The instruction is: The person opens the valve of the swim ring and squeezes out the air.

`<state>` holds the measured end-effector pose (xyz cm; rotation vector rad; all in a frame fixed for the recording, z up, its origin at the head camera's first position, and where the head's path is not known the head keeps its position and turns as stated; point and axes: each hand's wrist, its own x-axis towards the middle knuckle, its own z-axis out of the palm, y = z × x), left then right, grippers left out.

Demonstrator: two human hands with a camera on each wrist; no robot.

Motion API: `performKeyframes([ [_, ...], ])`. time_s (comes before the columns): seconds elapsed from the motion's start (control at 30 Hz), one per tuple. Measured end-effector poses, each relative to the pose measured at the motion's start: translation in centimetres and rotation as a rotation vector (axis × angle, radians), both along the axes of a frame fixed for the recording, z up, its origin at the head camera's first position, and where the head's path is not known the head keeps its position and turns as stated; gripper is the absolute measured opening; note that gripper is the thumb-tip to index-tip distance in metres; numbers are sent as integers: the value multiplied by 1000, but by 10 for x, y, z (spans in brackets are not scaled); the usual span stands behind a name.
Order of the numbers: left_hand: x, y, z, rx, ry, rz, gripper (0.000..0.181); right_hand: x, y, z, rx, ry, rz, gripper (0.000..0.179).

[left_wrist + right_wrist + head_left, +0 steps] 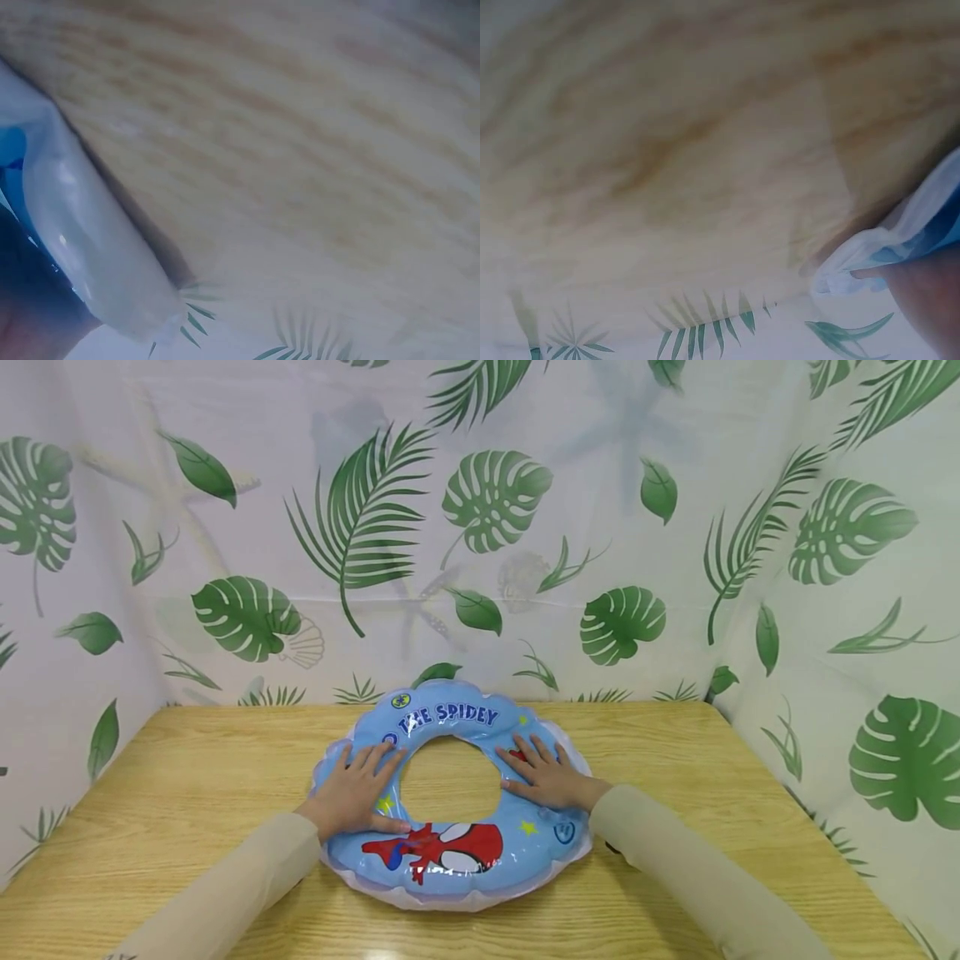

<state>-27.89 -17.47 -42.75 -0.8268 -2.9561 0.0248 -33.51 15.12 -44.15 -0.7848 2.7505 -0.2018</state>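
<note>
A light-blue inflatable swim ring (517, 872) lies on the wooden table, puffed up, with a red cartoon figure on its near side and the lettering "THE SPIDEY" on its far side. On the ring's left side rests my left hand (352, 793), fingers spread and straight. My right hand (551, 777) lies flat across the right side, its fingers pointing toward the hole. In the left wrist view the ring's pale edge (97, 232) shows beside a dark, blurred part of the hand. The right wrist view catches the ring's whitish rim (870, 247) next to the other hand.
The wooden table (187, 777) extends to both sides of the ring and shows through its hole. White cloth (562, 502) printed with green leaves hangs behind the table and along both sides. A small dark object, partly hidden, sits beneath the right sleeve (660, 843).
</note>
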Motion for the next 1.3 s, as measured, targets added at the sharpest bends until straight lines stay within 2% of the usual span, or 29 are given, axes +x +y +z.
performKeyframes([
  [0.3, -2, 2, 4, -5, -179, 45, 106, -3, 2, -6, 1, -4, -5, 69],
  [0.57, -8, 0, 1, 8, -344, 87, 111, -1, -1, 1, 0, -23, -5, 67],
  [0.93, -14, 1, -1, 11, -443, 111, 116, -3, 0, 13, -21, 30, 25, 63],
  [1.1, -16, 1, -7, 19, -469, 124, 121, 4, -2, 24, -44, 65, 34, 59],
  [1.3, -13, 1, 0, 36, -481, 108, 119, 21, -9, 44, -141, 113, 137, 58],
])
